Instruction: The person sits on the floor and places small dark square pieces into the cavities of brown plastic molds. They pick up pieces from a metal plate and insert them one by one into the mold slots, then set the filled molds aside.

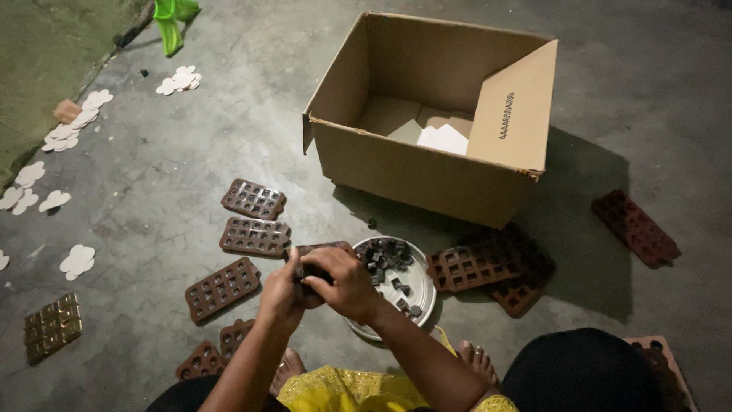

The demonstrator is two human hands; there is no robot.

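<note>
My left hand and my right hand together grip a brown silicone mould, bent between them over the left rim of a white bowl. The bowl holds several small dark square pieces. Brown moulds lie flat on the floor to the left: one, another and a third. A stack of moulds sits just right of the bowl.
An open cardboard box stands behind the bowl, with white paper inside. A mould lies far right, a gold-coloured tray far left. White flower-shaped cutouts and a green object lie upper left. My bare feet are near.
</note>
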